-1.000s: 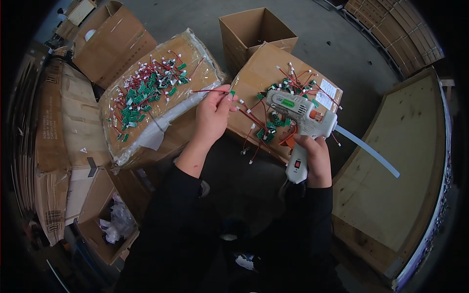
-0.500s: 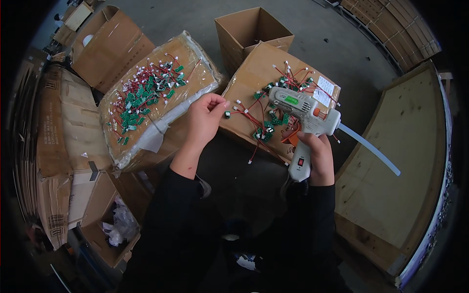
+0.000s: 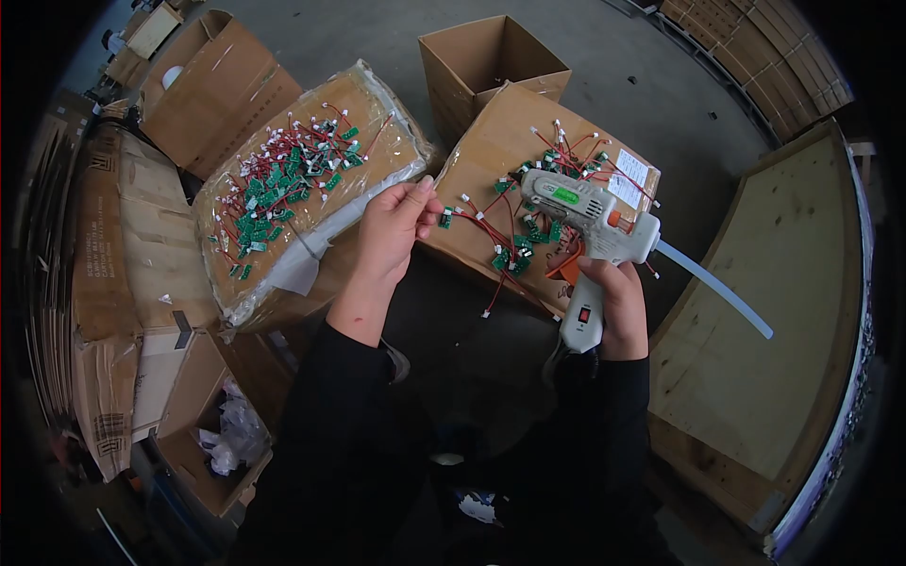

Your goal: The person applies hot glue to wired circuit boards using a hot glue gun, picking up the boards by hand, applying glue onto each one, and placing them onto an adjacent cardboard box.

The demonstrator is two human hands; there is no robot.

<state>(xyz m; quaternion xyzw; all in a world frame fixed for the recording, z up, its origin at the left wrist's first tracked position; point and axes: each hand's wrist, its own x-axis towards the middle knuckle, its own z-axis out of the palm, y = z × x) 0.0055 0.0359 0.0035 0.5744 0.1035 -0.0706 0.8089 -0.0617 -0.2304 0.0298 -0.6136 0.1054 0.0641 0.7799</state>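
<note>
My left hand (image 3: 394,229) is closed in a pinch at the near left edge of the right carton (image 3: 486,141), with a small green circuit board (image 3: 445,218) at its fingertips. Wrapped round the handle of a white glue gun (image 3: 590,222), my right hand (image 3: 618,307) holds it over that carton. A pale glue stick (image 3: 717,288) sticks out of the gun's back end. Under and around the gun lie green boards with red wires (image 3: 514,253). Many more boards with wires (image 3: 269,193) are heaped on the taped left carton (image 3: 377,118).
An open box (image 3: 491,61) stands behind the right carton, and another (image 3: 217,90) at the back left. Lower left, a box holds clear plastic bags (image 3: 233,434). A wooden crate panel (image 3: 755,311) is at the right, folded cardboard (image 3: 104,283) at the left.
My left hand has moved left and down from its place a second ago, and the board at its fingertips has turned and come lower. The glue gun has shifted slightly right.
</note>
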